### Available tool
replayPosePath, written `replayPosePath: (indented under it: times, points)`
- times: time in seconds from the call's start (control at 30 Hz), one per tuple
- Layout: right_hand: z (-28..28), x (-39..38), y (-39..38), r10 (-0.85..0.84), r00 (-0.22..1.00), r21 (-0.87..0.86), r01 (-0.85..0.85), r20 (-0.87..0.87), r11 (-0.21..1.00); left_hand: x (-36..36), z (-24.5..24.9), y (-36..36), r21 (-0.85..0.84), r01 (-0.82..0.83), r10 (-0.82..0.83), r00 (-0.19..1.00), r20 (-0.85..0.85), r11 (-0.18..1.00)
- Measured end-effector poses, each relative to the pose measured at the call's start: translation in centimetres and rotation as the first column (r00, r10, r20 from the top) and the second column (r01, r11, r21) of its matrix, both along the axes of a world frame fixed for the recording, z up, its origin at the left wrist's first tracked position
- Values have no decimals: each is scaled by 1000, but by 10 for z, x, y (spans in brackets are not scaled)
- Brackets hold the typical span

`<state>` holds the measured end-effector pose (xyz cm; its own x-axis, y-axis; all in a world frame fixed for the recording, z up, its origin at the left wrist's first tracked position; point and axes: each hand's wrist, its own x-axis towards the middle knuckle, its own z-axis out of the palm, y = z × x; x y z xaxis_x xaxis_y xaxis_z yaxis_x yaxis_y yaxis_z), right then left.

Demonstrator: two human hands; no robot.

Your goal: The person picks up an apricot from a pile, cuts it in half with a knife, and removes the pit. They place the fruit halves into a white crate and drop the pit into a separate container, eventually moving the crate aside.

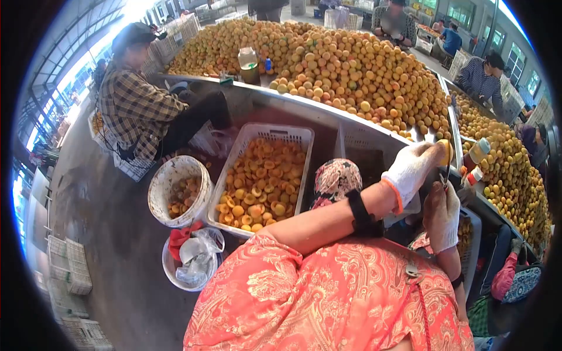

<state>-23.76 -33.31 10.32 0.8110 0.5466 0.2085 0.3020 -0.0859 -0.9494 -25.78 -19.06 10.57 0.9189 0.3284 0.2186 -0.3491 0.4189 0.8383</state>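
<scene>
My left hand (411, 168), in a white glove with an orange cuff, is closed around an apricot (446, 153) at its fingertips. Just below it my right hand (442, 215), also gloved, grips a small knife (448, 174). The thin blade points up and meets or nearly meets the fruit; the exact contact is too small to tell, and the handle is mostly hidden by the fingers. Beyond both hands lies a large heap of whole apricots (351, 76) on a metal-edged table (328, 108). Left of my knees, a white crate (307, 131) holds many apricot halves (263, 181).
A stained white bucket (155, 196) with fruit scraps stands beside the crate, near a smaller bucket (202, 284) holding plastic bags. A jar (249, 67) and a bottle (477, 152) stand on the table. A person in a plaid shirt (137, 105) sits at left; others work around the heap.
</scene>
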Motion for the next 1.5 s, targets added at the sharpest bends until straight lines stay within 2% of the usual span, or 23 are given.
replayPosePath:
  times: [0.07,0.13,0.17,0.23,0.37,0.47,0.5,0.6,0.7,0.83,0.9,0.93,1.0,1.1,1.13,1.2,1.27,1.37,1.43,1.47,1.5]
  points:
    - [-2,0,-1,11,997,-10,-12,-72,1000,-2,1,4,-20,58,-60,995,-79,998]
    - [-1,1,-2,31,982,17,-29,-186,999,1,2,3,-84,70,-74,997,-39,994]
    - [-7,6,-3,49,992,-7,-51,-115,999,1,3,3,-114,48,-44,999,29,992]
    - [-6,3,-2,34,994,-2,-35,-103,999,3,2,5,-134,58,-44,993,110,989]
    - [-12,6,4,-8,999,47,9,-33,999,5,-1,-3,-144,61,-48,995,88,988]
    - [-9,6,2,-3,1000,-50,4,25,999,-1,2,-1,-197,47,-34,997,69,979]
    - [-8,3,4,11,995,20,-9,-102,1000,-3,3,2,-186,48,-38,998,55,981]
    - [-3,2,2,46,985,-3,-47,-165,999,-10,7,8,-237,28,-7,996,89,971]
    - [-2,-1,6,42,985,3,-42,-165,999,-10,4,20,-193,47,-18,989,149,980]
    - [2,-3,6,67,980,-146,-40,186,988,-16,1,27,-196,111,-73,979,192,974]
    - [0,-4,8,96,991,-85,-89,92,992,-17,-2,31,-184,126,-91,978,188,975]
    - [2,-6,8,98,989,-79,-90,112,993,-16,-4,33,-158,114,-86,980,178,981]
    - [2,-4,6,68,979,-187,-31,194,982,-18,-5,31,-127,88,-63,981,184,988]
    - [8,-6,6,82,981,-229,-40,178,973,-20,-4,30,-86,63,-48,984,172,994]
    - [9,-5,5,72,982,-227,-31,175,974,-20,-3,28,-85,73,-58,984,169,994]
    - [9,-3,5,101,981,-230,-62,165,971,-20,1,25,-55,-14,21,990,138,998]
    - [6,-1,6,108,980,-213,-72,166,974,-21,2,25,11,1,-3,989,145,1000]
    - [1,1,7,72,963,-225,-12,261,974,-19,-4,23,70,87,-97,984,151,994]
    - [-3,1,9,48,956,-226,19,289,974,-17,-6,17,117,14,-30,990,139,993]
    - [-6,1,9,41,957,-223,26,289,974,-15,-9,15,120,21,-37,990,139,993]
    - [-7,2,9,34,952,-209,31,304,977,-13,-12,13,-1,63,-63,992,107,998]
